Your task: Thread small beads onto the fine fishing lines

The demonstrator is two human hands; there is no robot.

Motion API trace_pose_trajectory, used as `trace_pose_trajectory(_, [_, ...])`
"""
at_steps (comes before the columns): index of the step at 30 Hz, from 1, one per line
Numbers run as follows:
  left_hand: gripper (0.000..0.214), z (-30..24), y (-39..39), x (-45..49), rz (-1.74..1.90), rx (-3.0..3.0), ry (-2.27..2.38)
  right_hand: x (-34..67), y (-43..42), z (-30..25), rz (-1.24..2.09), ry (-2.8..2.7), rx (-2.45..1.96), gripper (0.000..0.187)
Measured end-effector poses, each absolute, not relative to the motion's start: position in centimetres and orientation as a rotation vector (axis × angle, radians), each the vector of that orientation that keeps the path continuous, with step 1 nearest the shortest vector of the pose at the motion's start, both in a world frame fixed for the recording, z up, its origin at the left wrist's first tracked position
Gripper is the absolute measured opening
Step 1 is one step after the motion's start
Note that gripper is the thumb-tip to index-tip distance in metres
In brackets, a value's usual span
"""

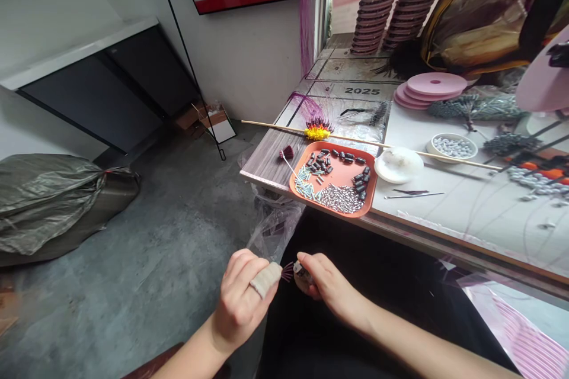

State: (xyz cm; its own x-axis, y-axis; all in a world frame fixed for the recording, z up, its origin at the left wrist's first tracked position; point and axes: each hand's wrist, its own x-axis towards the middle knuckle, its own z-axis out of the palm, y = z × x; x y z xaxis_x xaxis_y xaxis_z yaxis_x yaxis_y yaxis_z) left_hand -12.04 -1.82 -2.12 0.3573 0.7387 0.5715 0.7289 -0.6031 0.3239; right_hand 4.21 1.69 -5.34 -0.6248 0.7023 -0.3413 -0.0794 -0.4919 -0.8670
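My left hand (249,293), with a pale cloth wrap (265,279) on one finger, is closed in a pinch above the floor. A small fan of dark purple strands (287,272) sticks out from its fingertips to the right. My right hand (322,278) is closed around a small object with a metallic end (299,269), which looks like a lighter but is mostly hidden by the fingers. That metallic end is close beside the strand tips; whether they touch I cannot tell. Both hands are below the table's front edge, over a dark area.
On the table (267,160), an orange tray (342,166) holds black cylinders, small tubes and silvery pieces. A thin stick (271,126) lies behind it, beside a white round pad (399,164) and a white bowl (452,154). Pink spools (376,15) stand at the back.
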Motion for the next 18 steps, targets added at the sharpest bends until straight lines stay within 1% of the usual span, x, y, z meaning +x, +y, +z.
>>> trace_pose_trajectory(2, [0.016, -2.1, -1.7, -11.9, 1.067, 2.19, 1.492, 4.4, 1.8, -5.4, 2.131, -1.184, -0.978, 0.058])
trace_pose_trajectory(4, [0.009, -2.1, -1.7, -11.7, 1.003, 1.677, 1.532, 4.7, 2.1, -5.3, 2.093, -1.153, -1.006, 0.055])
trace_pose_trajectory(6, [0.011, -2.3, -1.7, -11.5, 0.954, 1.213, 1.467, 5.1, 2.5, -5.3, 2.057, -1.153, -1.026, 0.053])
trace_pose_trajectory(8, [0.011, -2.3, -1.9, -11.2, 0.928, 0.89, 1.368, 5.2, 2.8, -5.4, 2.056, -1.182, -1.022, 0.054])
trace_pose_trajectory(12, [0.008, -2.2, -2.3, -10.5, 0.881, 0.591, 1.247, 4.9, 3.0, -5.6, 2.118, -1.205, -0.996, 0.055])
trace_pose_trajectory(18, [0.006, -2.1, -2.3, -10.0, 0.871, 0.506, 1.191, 4.5, 2.9, -5.7, 2.143, -1.222, -0.965, 0.057])
